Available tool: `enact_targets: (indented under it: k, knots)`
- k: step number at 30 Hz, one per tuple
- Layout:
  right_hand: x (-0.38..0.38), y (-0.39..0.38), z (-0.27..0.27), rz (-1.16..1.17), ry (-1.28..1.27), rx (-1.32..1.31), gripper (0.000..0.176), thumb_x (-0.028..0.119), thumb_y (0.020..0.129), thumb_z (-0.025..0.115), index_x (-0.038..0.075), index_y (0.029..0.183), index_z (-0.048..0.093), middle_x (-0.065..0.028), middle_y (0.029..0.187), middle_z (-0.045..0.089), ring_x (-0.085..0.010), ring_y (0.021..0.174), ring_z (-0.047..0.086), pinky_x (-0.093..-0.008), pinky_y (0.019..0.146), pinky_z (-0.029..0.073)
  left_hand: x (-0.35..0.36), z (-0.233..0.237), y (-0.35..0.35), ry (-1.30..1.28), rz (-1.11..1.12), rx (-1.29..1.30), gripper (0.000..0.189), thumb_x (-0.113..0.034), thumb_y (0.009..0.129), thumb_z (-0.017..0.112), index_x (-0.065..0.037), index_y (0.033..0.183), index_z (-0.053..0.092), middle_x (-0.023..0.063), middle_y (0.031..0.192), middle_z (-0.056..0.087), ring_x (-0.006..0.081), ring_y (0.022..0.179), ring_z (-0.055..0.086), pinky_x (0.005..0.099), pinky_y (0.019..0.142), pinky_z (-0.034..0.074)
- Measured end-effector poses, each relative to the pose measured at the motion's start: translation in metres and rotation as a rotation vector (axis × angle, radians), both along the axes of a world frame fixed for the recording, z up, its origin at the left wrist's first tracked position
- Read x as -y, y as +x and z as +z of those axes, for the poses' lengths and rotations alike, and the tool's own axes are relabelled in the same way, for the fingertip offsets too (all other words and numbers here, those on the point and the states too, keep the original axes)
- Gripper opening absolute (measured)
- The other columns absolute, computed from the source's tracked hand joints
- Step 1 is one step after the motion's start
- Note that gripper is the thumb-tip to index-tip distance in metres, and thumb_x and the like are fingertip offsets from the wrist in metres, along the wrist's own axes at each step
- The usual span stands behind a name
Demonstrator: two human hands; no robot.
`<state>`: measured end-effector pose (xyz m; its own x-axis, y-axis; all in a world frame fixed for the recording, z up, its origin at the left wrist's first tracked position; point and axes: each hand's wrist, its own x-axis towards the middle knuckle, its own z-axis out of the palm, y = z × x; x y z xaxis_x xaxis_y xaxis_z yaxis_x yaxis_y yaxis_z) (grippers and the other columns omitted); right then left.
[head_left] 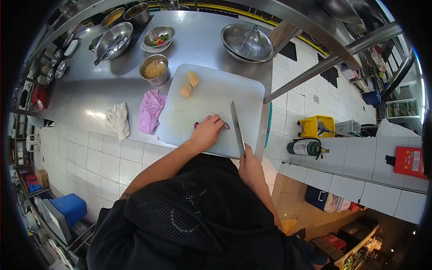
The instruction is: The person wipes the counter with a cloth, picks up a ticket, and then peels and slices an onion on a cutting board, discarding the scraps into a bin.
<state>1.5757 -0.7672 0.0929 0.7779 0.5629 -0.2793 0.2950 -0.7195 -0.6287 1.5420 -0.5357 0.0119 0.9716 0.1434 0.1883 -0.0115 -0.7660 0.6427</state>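
Note:
My right hand [251, 168] grips the handle of a kitchen knife [236, 123], its blade pointing away from me over the right side of a white cutting board [245, 87]. Curled fingers of my left hand [207, 133] press a red onion [226, 126] against the board near its front edge. Most of the onion is hidden under the hand; purple bits show on both sides. The blade is to the right of the onion, apart from it. Two pale tan pieces, perhaps ginger, are at the board's upper left: one piece [193, 78] beside another [185, 91].
Left of the board lie a pink cloth [151, 111] and a white cloth [119, 120]. Behind are a metal pot of pale shreds [155, 69], a bowl of cut vegetables [159, 37] and a colander [247, 42]. A metal post [290, 81] rises at the table's right edge.

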Motion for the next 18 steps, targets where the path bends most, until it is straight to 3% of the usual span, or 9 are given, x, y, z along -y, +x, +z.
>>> enact_targets:
  k: [8,14,18]
  knots:
    - [-0.006,-0.014,0.049,0.191,-0.186,0.031,0.039,0.008,0.100,0.054,-0.003,0.136,0.046,-0.0334,0.084,0.069,-0.0530,0.079,0.069,-0.0640,0.073,0.052,0.006,0.002,0.008,-0.113,0.033,-0.018,0.018,0.001,0.091,0.062,-0.001,0.108,0.066,0.0166,0.111,0.062,0.0406,0.102,0.062,0.0491,0.088,0.053]
    - [-0.008,-0.004,-0.029,0.140,-0.198,0.060,0.030,0.006,0.098,0.053,-0.002,0.127,0.047,-0.0319,0.082,0.069,-0.0529,0.079,0.069,-0.0631,0.073,0.052,0.004,0.002,0.011,-0.114,0.022,0.001,0.021,0.004,0.088,0.061,0.001,0.108,0.065,0.0167,0.110,0.063,0.0406,0.102,0.062,0.0492,0.089,0.054]
    - [-0.014,0.003,0.035,0.202,-0.204,0.064,0.030,0.004,0.097,0.052,-0.002,0.127,0.047,-0.0323,0.081,0.069,-0.0526,0.080,0.069,-0.0627,0.074,0.053,0.000,-0.007,0.000,-0.048,0.016,0.047,0.024,0.004,0.086,0.060,0.001,0.109,0.065,0.0162,0.109,0.063,0.0391,0.102,0.063,0.0482,0.090,0.054]
